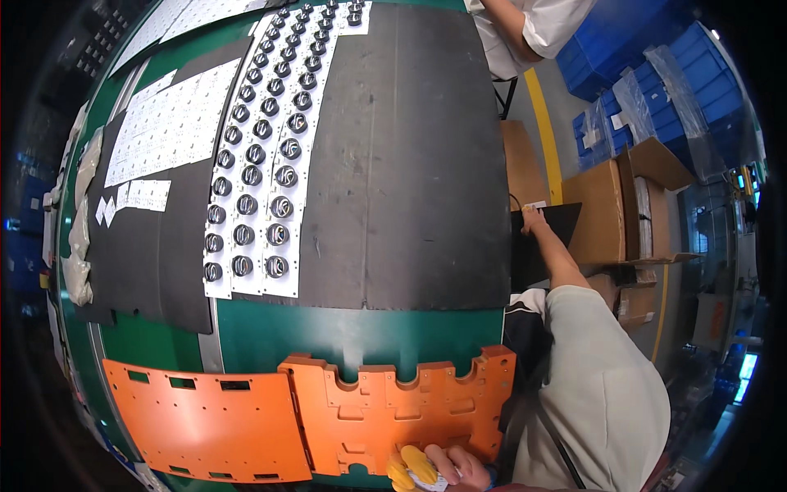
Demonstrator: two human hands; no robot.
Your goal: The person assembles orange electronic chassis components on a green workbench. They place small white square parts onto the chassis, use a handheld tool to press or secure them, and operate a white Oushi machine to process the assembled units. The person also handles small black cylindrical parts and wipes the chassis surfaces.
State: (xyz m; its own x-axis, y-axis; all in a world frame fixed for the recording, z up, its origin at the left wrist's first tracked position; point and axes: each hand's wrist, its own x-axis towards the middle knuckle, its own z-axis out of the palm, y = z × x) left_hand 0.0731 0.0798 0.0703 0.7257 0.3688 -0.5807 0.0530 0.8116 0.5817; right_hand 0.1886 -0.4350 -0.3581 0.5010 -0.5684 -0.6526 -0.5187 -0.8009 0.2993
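Grasping small white piece [434, 482] in right hand [448, 467] at bottom centre of frame, with fingers [469, 466] bent, two in yellow covers [420, 465], near lower edge of orange panel [381, 395]. Cannot tell left hand's grip. Upper left: black round parts [282, 207] on white strips [288, 288].

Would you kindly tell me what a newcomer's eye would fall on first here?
Probably the orange panels, side by side at the near end of the green tabletop. Next come the black round parts in rows on white strips at upper left, then the yellow finger covers at the lower edge.
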